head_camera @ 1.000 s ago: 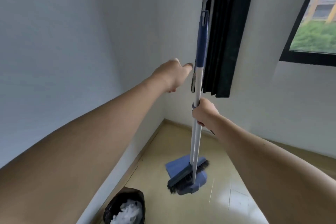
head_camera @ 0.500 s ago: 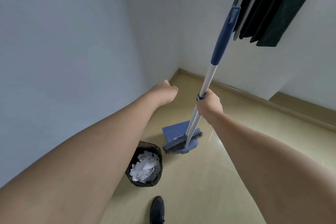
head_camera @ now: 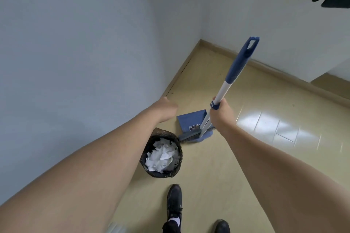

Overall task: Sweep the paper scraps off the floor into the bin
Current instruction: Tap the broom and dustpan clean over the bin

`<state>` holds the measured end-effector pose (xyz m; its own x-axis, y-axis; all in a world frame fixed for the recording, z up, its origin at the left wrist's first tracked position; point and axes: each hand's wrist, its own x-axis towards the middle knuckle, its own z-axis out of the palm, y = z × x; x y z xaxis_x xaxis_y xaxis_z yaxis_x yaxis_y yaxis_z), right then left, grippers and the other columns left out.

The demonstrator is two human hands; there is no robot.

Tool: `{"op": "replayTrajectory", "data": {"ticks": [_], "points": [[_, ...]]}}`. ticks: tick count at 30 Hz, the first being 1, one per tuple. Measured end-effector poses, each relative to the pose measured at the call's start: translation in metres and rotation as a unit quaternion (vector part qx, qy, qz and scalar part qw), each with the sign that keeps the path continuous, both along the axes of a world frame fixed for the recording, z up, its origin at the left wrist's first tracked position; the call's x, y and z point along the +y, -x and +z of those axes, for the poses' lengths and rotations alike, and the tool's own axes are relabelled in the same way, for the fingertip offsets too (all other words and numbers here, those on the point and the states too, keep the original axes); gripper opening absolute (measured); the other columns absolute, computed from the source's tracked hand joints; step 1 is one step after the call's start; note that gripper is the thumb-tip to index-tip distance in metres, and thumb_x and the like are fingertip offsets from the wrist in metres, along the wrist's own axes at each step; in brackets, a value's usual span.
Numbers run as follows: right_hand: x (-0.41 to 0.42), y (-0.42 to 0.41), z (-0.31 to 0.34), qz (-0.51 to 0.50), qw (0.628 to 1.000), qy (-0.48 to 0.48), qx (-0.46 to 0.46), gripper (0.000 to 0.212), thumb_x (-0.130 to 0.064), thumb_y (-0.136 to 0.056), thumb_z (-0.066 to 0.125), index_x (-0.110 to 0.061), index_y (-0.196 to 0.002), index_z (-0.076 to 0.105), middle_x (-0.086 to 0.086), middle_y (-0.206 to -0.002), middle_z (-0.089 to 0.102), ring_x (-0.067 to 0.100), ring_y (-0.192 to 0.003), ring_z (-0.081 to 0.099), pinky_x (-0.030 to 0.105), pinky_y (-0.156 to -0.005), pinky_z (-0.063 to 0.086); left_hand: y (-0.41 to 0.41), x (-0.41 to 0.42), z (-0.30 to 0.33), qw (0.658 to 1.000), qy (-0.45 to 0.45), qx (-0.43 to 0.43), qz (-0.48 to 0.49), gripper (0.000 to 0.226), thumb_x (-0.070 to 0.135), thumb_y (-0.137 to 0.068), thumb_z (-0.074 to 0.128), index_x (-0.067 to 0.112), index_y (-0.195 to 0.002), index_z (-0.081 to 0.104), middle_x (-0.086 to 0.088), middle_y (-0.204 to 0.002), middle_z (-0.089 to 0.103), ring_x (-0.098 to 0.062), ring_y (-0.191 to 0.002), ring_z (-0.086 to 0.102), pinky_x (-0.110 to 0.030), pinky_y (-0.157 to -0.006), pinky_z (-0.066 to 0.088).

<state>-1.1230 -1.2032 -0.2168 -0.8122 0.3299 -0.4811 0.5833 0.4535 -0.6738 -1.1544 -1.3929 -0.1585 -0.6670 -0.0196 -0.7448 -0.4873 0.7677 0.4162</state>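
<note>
1. Right hand (head_camera: 221, 114): fingers wrapped around the broom (head_camera: 228, 81) handle.
2. Left hand (head_camera: 166, 108): curled loosely, holding nothing.
3. Paper scraps (head_camera: 162, 155): inside the bin (head_camera: 145, 157), beside the dustpan (head_camera: 191, 121) on the floor (head_camera: 217, 176).

Glossy tiled floor (head_camera: 265, 125); matt painted wall (head_camera: 75, 43); crumpled paper (head_camera: 162, 155) in shiny black plastic bin liner (head_camera: 161, 173); blue plastic dustpan (head_camera: 191, 121).
</note>
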Motion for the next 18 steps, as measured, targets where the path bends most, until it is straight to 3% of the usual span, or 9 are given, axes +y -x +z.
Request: {"op": "replayTrajectory", "data": {"ticks": [2,3,5,6,9,14,16,17,18], "points": [[0.001,0.007,-0.002,0.009,1.000,-0.006,-0.012,0.025,-0.015,-0.096,0.041,-0.021,-0.119,0.048,0.001,-0.096,0.057,0.023,-0.083,0.056,0.032,-0.067,0.048,0.000,-0.006,-0.008,1.000,0.000,-0.011,0.006,0.058,0.021,-0.086,0.037,-0.002,-0.140,0.037,-0.018,-0.130,0.054,-0.011,-0.068,0.050,-0.022,-0.052,0.028],[0.001,0.011,-0.001,0.012,1.000,-0.004,-0.023,0.026,-0.014,-0.094,0.043,-0.020,-0.118,0.047,0.001,-0.093,0.057,0.022,-0.080,0.055,0.029,-0.060,0.044,-0.001,-0.008,-0.009,1.000,0.004,-0.012,0.008,0.058,0.021,-0.087,0.037,0.000,-0.141,0.035,-0.019,-0.137,0.048,-0.013,-0.070,0.052,-0.023,-0.052,0.028],[0.002,0.013,0.005,0.013,0.998,0.008,-0.054,0.029,-0.011,-0.090,0.048,-0.017,-0.118,0.047,0.001,-0.091,0.055,0.019,-0.075,0.053,0.026,-0.054,0.038,-0.007,-0.011,-0.007,1.000,0.004,-0.011,0.017,0.059,0.023,-0.088,0.037,0.000,-0.143,0.033,-0.021,-0.140,0.045,-0.022,-0.092,0.061,-0.024,-0.054,0.030],[0.003,0.012,0.009,0.007,0.998,0.019,-0.067,0.031,-0.010,-0.089,0.050,-0.016,-0.119,0.047,0.002,-0.095,0.056,0.018,-0.077,0.053,0.026,-0.056,0.039,-0.009,-0.012,-0.003,1.000,0.002,-0.007,0.014,0.061,0.024,-0.088,0.037,-0.001,-0.143,0.033,-0.022,-0.138,0.047,-0.022,-0.096,0.060,-0.024,-0.054,0.029],[0.006,0.001,0.030,-0.006,0.994,0.041,-0.100,0.035,-0.011,-0.088,0.053,-0.013,-0.122,0.048,0.005,-0.108,0.059,0.020,-0.084,0.054,0.028,-0.068,0.042,-0.020,-0.016,0.020,1.000,0.003,0.012,0.001,0.062,0.027,-0.089,0.040,-0.008,-0.140,0.034,-0.016,-0.103,0.064,-0.012,-0.057,0.044,-0.022,-0.050,0.027],[0.016,-0.031,0.083,0.024,0.992,0.006,-0.121,0.048,-0.018,-0.095,0.052,-0.010,-0.139,0.034,0.006,-0.088,0.051,0.018,-0.067,0.048,0.030,-0.060,0.039,-0.045,-0.028,0.073,0.999,0.005,0.044,0.024,0.049,0.019,-0.089,0.039,-0.013,-0.126,0.040,-0.016,-0.085,0.056,-0.012,-0.055,0.031,-0.023,-0.051,0.023],[0.019,-0.040,0.103,0.027,0.994,-0.004,-0.110,0.054,-0.018,-0.094,0.056,-0.008,-0.141,0.032,0.009,-0.093,0.052,0.021,-0.073,0.049,0.031,-0.060,0.039,-0.056,-0.031,0.090,0.998,0.008,0.055,0.042,0.033,0.016,-0.086,0.039,-0.016,-0.094,0.045,-0.004,-0.065,0.035,-0.015,-0.053,0.022,-0.024,-0.052,0.016],[0.021,-0.046,0.113,0.036,0.994,-0.018,-0.104,0.056,-0.018,-0.092,0.058,-0.007,-0.142,0.033,0.009,-0.097,0.052,0.021,-0.077,0.051,0.032,-0.063,0.041,-0.065,-0.032,0.100,0.997,0.009,0.059,0.047,0.023,0.015,-0.086,0.039,-0.003,-0.073,0.041,-0.001,-0.065,0.026,-0.015,-0.055,0.019,-0.024,-0.053,0.015],[0.023,-0.050,0.122,0.044,0.994,-0.030,-0.098,0.057,-0.018,-0.092,0.058,-0.006,-0.142,0.033,0.008,-0.100,0.052,0.021,-0.080,0.052,0.033,-0.067,0.044,-0.068,-0.033,0.106,0.997,0.004,0.062,0.050,0.023,0.014,-0.087,0.039,0.009,-0.066,0.031,0.000,-0.067,0.023,-0.016,-0.057,0.018,-0.025,-0.054,0.014]]}}
